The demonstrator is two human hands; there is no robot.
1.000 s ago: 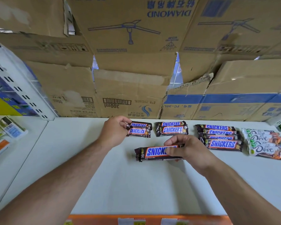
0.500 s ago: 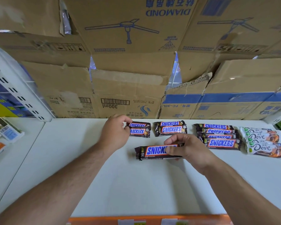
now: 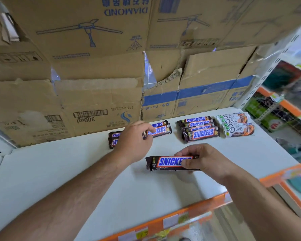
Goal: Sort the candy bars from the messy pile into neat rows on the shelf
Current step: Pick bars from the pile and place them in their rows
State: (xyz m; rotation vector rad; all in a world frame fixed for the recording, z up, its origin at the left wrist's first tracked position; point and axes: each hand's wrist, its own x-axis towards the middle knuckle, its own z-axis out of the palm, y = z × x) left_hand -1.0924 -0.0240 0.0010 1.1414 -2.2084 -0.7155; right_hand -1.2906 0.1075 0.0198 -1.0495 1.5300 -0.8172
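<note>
Candy bar (image 3: 165, 162) in a glossy brown wrapper, long and flat with crimped ends, sat low over the shelf (image 3: 76, 171), pinched at its right end by the right hand (image 3: 205, 162), thumb on the near edge and fingers on the far edge. It lay crosswise, in front of the rows and apart from them. The left hand (image 3: 134, 141) hung with curled fingers over the right end of the small left pair of bars (image 3: 114, 139), its forefinger reaching toward the second pair (image 3: 161, 130); whether it gripped anything could not be told. Further right stood a stack of four bars (image 3: 201, 131), and just beside it shiny white packets (image 3: 238, 126) with rounded script. The shelf was smooth, matt and white, edged at the front with an orange strip (image 3: 189, 213). Creased, torn cardboard boxes (image 3: 97, 94) formed the wall behind.

A second before, the left hand had been at the left end of that small pair; it had since slid across to cover the right end. The right hand kept the same pinch on the bar, and the view had swung so the shelf's right corner showed.
</note>
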